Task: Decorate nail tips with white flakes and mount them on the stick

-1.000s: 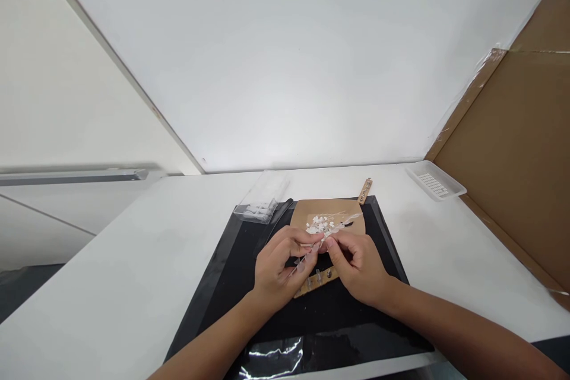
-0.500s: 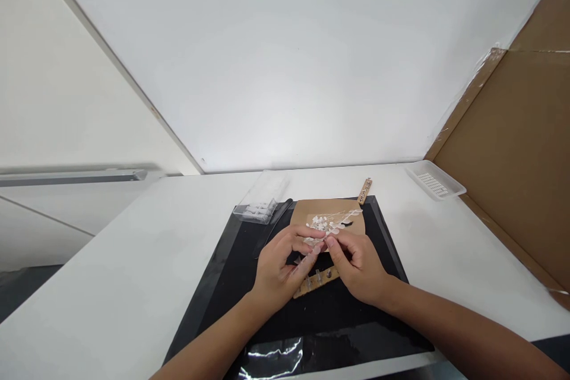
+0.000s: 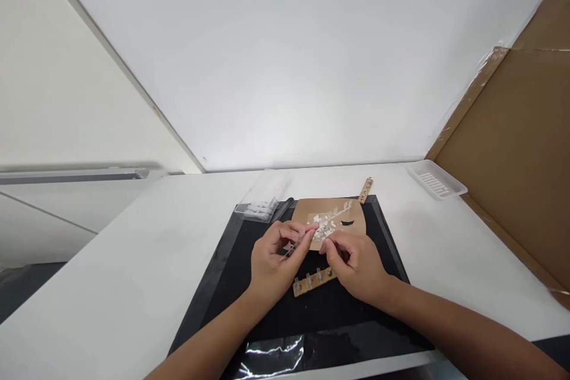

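Pinches clear strip (image 3: 290, 247) in left fingers (image 3: 303, 247), curls right fingers (image 3: 335, 257) closed, hold unclear, right of box (image 3: 266, 190) containing white pieces (image 3: 260, 208).

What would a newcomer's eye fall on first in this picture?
Probably the left hand, holding a clear piece, and the right hand close by, both above the black mat. Just beyond them, white bits stand out on the brown sheet. The large cardboard panel at the right edge also draws the eye.

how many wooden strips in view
2: the near strip on the black mat, one end by the right hand; the far strip at the mat's far right corner. Others may be hidden.
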A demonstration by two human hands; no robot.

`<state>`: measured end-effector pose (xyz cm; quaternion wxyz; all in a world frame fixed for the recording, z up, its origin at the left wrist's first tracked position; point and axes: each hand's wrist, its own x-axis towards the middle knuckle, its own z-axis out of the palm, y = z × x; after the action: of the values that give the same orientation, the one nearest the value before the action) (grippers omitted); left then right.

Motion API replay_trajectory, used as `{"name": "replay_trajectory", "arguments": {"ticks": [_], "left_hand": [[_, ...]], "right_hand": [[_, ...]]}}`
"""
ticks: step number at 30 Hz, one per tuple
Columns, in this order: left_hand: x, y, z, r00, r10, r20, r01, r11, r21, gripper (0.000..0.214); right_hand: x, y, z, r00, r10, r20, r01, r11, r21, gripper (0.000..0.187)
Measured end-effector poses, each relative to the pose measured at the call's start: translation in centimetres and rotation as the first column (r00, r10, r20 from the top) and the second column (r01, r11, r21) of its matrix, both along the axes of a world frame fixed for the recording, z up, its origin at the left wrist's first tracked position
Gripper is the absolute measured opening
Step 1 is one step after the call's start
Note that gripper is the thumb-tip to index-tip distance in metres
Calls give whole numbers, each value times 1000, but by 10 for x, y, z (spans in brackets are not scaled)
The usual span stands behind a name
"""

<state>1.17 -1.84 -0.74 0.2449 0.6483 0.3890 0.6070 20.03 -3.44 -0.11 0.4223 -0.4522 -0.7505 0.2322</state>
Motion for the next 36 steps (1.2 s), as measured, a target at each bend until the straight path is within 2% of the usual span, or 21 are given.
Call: {"name": "replay_trajectory", "arguments": {"ticks": [4, 10, 13, 16, 18, 21, 24, 30, 33, 36], "left_hand": [[0, 2, 1, 1000, -1, 18, 1, 1000, -23, 24], [0, 0, 3, 994, 44, -103, -42, 999, 20, 22], [0, 1, 3, 993, 44, -105, -44, 999, 11, 22], [0, 2, 1, 994, 25, -104, -26, 1000, -8, 23], [0, 2, 1, 995, 11, -99, -12, 1000, -12, 24], [0, 1, 2, 995, -5, -97, 3, 1000, -19, 25], [1, 0, 4, 995, -26, -96, 23, 999, -32, 24], [1, 0, 4, 995, -72, -62, 70, 997, -34, 21], [0, 0, 4, 994, -92, -66, 90, 995, -43, 21], [0, -2, 6, 992, -102, -73, 99, 994, -49, 21]], "right_hand": [[2, 0, 1, 1000, -14, -19, 16, 995, 101, 26], [9, 5, 3, 999, -54, -6, 54, 963, 264, 19], [16, 8, 3, 996, -43, -80, 69, 931, 358, 16], [23, 13, 2, 979, -6, -204, 84, 922, 378, 16], [25, 16, 3, 974, -38, -225, 129, 904, 407, 22], [26, 20, 7, 978, -110, -175, 190, 816, 546, 31], [26, 23, 13, 990, -112, -81, 137, 749, 648, 37], [26, 23, 15, 980, -101, 172, -46, 725, 687, 30], [25, 24, 13, 970, -131, 207, -52, 716, 696, 29], [25, 25, 10, 970, -157, 183, -32, 669, 742, 32]]}}
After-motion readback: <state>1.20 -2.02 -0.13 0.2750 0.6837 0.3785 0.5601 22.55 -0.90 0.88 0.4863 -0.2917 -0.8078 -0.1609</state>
